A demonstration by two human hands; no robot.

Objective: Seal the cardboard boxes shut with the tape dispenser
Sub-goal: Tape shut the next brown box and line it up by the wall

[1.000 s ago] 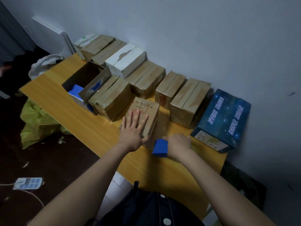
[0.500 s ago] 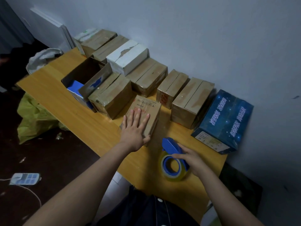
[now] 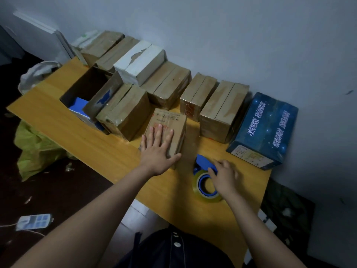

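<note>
Head cam: left hand (image 3: pixel 158 150) lies flat, fingers straight and spread, on the small cardboard box (image 3: pixel 170 121) out front on the table (image 3: pixel 92 142), probably pinning it so it can't slide. Right hand (image 3: pixel 225 176) reaches down just beside it, fingers curled over the blue tape dispenser (image 3: pixel 202 164), which sits on the table.

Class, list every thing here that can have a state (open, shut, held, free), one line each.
left hand: open, flat on the small printed box.
right hand: resting on the tape dispenser; grip unclear.
tape dispenser: lying on its side on the table.
small printed box: shut, flat.
open cardboard box: flaps up, blue item inside.
white box: shut, surface torn.
blue box: shut.
</note>
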